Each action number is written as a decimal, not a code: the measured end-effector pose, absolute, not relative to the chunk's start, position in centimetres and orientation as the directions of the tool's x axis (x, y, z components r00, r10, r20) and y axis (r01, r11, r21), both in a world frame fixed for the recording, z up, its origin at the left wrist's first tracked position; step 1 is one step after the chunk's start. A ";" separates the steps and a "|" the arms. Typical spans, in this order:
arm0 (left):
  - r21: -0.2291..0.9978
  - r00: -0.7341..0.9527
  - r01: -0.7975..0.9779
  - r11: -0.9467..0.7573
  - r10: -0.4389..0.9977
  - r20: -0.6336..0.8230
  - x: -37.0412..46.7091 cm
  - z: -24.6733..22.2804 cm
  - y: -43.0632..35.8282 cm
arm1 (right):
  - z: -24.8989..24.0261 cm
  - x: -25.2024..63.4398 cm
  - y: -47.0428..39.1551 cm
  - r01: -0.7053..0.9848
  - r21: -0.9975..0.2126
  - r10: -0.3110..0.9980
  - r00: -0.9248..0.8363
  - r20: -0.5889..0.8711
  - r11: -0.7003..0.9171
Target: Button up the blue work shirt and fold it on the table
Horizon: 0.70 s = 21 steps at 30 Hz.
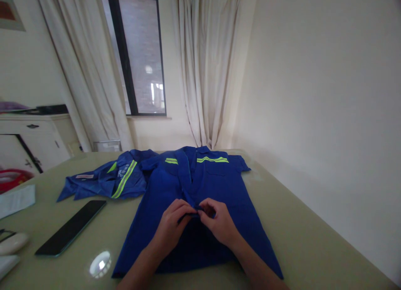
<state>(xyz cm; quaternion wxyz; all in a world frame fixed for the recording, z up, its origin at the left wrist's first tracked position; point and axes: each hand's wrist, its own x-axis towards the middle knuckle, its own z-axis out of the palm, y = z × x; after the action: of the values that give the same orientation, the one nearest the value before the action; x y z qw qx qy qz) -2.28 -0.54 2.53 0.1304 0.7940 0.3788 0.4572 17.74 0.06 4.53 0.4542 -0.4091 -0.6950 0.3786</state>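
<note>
My hands, left hand and right hand, are meeting at frame centre on the shirt; a phone is lying lower left, a second shirt behind it.

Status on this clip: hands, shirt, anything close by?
Left hand and right hand both pinching front placket of blue short-sleeved work shirt, flat on table. Second blue reflective-striped garment and black phone lie left, apart.

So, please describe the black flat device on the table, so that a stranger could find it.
On the pale green table, look left of the spread blue shirt. The dark phone lies flat there; unlike the white things by the left edge, it is black, slim and glossy.
</note>
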 end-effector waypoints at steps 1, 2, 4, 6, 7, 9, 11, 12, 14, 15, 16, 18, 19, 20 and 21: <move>0.504 0.314 0.499 -0.705 0.690 0.652 -2.3 2.5 -0.5 | 4.5 17.7 0.2 0.206 -0.914 0.920 -0.259 0.294 0.350; 0.449 0.341 0.517 -0.729 0.657 0.673 -2.4 2.5 -0.6 | 4.3 17.7 0.3 0.186 -0.929 0.927 -0.263 0.268 0.321; 0.331 0.409 0.552 -0.765 0.595 0.692 -2.5 2.6 -0.7 | 3.9 17.8 0.6 0.145 -0.953 0.937 -0.271 0.219 0.265; 0.222 0.486 0.581 -0.783 0.553 0.677 -2.7 2.9 -0.8 | 3.3 17.9 1.0 0.109 -0.971 0.946 -0.271 0.176 0.211; 0.178 0.521 0.591 -0.787 0.540 0.661 -2.8 3.0 -0.9 | 3.0 17.9 1.1 0.096 -0.978 0.951 -0.270 0.153 0.185; 0.120 0.567 0.603 -0.788 0.530 0.631 -2.9 3.1 -1.0 | 2.5 18.0 1.4 0.084 -0.988 0.956 -0.274 0.105 0.133; 0.116 0.568 0.619 -0.777 0.545 0.617 -2.8 2.9 -1.0 | 2.2 17.9 1.5 0.090 -0.991 0.952 -0.301 0.064 0.095; 0.131 0.557 0.624 -0.770 0.557 0.616 -2.8 2.8 -0.9 | 2.2 17.8 1.4 0.096 -0.990 0.948 -0.312 0.065 0.099; 0.176 0.527 0.620 -0.764 0.572 0.628 -2.7 2.4 -0.7 | 2.3 17.6 1.2 0.111 -0.980 0.942 -0.311 0.122 0.164; 0.200 0.513 0.611 -0.766 0.576 0.637 -2.7 2.2 -0.6 | 2.5 17.5 1.1 0.126 -0.970 0.941 -0.297 0.164 0.209; 0.222 0.502 0.600 -0.768 0.578 0.643 -2.7 2.0 -0.5 | 2.6 17.3 0.9 0.151 -0.956 0.940 -0.274 0.205 0.252; 0.257 0.490 0.584 -0.770 0.587 0.645 -2.6 1.7 -0.4 | 2.9 17.2 0.6 0.229 -0.926 0.940 -0.234 0.247 0.300; 0.267 0.490 0.583 -0.767 0.594 0.638 -2.6 1.7 -0.3 | 2.9 17.1 0.6 0.272 -0.913 0.944 -0.218 0.248 0.303; 0.270 0.494 0.586 -0.764 0.600 0.629 -2.5 1.6 -0.3 | 2.9 17.1 0.6 0.314 -0.900 0.947 -0.207 0.246 0.303; 0.263 0.502 0.594 -0.760 0.606 0.618 -2.4 1.5 -0.4 | 2.9 17.1 0.6 0.349 -0.888 0.949 -0.202 0.243 0.301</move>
<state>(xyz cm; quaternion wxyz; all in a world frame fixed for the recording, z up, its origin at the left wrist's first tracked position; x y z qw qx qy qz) -2.40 -0.38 1.52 0.0081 0.8665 0.3461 0.3595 17.14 0.58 2.93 0.4205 -0.4714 -0.6882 0.3568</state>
